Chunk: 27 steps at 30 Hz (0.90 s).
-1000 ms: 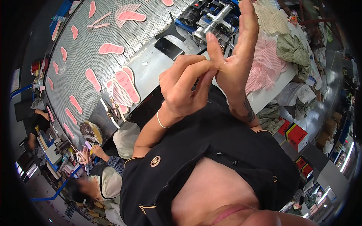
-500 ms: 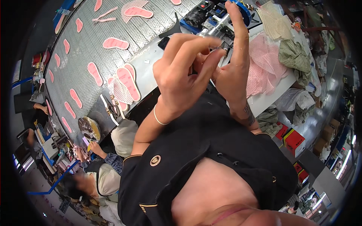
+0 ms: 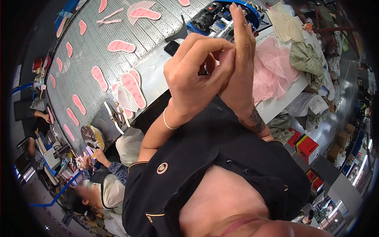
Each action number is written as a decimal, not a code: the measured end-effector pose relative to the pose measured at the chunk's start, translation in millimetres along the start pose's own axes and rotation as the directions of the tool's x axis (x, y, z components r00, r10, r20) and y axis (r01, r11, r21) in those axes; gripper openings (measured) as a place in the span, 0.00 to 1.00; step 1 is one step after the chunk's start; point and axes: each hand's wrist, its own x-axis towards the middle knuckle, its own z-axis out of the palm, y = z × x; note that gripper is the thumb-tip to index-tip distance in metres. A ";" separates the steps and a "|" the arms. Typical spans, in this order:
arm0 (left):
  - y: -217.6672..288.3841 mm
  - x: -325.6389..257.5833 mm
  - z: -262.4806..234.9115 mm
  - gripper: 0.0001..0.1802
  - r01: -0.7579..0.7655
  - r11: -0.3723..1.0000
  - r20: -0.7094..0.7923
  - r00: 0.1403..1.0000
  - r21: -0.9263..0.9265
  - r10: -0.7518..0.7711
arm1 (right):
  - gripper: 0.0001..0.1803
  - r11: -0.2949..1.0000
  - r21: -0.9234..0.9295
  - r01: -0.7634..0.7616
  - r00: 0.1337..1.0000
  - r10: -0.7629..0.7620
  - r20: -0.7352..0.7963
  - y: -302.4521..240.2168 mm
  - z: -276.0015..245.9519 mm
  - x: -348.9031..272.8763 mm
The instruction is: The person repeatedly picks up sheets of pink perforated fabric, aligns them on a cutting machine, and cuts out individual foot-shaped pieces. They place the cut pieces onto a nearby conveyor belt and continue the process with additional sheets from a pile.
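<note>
My left hand (image 3: 193,73), with a pale band on its wrist, has thumb and index fingertips pinched together against the palm side of my right hand. Whatever lies in that pinch, if anything, is too small or hidden to make out. My right hand (image 3: 241,59) is raised edge-on, its fingers stretched straight upward and holding nothing that I can see. Beyond the fingertips stands a small machine with a blue round rim (image 3: 257,17). Pink mesh fabric (image 3: 272,71) lies right beside my right hand.
A grey mesh conveyor (image 3: 130,65) carries several pink insoles (image 3: 121,46). At its near edge sit stacked insoles (image 3: 133,90) and a black phone (image 3: 171,47). Green cloth (image 3: 309,63) is heaped at the right. A co-worker (image 3: 104,191) sits at the lower left.
My left fingertips have moved slightly right and come closer against my right hand. The right hand has turned more edge-on and shifted slightly left.
</note>
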 end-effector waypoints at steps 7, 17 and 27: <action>-2.6 -2.2 -6.9 0.09 -0.016 1.000 -0.013 1.000 0.023 0.016 | 0.36 0.996 0.081 -0.021 0.999 0.023 -0.029 -6.0 6.5 -1.8; -22.2 4.0 -20.0 0.05 0.047 0.999 -0.107 0.993 -0.022 -0.049 | 0.43 0.748 0.648 -0.143 0.981 0.019 0.194 -13.5 -9.6 -3.4; -8.4 -6.8 -21.2 0.11 -0.116 0.989 -0.146 0.984 -0.094 0.101 | 0.44 0.379 0.886 -0.267 0.958 0.008 0.286 -19.9 -10.1 -7.0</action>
